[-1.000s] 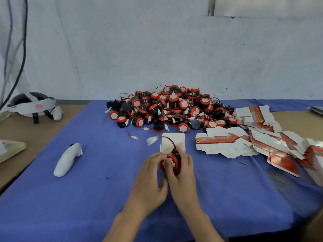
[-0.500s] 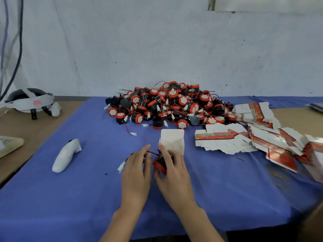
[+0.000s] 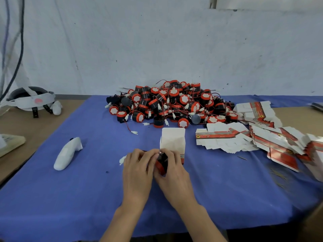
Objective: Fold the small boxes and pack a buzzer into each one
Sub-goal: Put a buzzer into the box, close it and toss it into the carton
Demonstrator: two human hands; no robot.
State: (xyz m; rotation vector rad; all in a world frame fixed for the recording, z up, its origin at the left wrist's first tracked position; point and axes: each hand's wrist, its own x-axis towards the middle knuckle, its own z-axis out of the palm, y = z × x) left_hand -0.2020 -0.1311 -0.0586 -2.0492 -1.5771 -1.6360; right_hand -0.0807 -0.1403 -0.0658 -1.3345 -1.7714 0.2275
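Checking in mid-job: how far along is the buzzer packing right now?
Done: one box stands folded with its top open; no packed, closed boxes are visible. In hand: the left hand and right hand grip a buzzer just in front of that box, not yet inside. Left: the big buzzer pile and the flat boxes on the right.

White controller point(image 3: 67, 154) on blue cloth point(image 3: 70, 198); headset point(image 3: 31, 99) far left on brown tabletop point(image 3: 21, 124).

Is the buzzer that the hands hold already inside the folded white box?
No: the left hand and the right hand hold the buzzer just in front of the open box, outside it.
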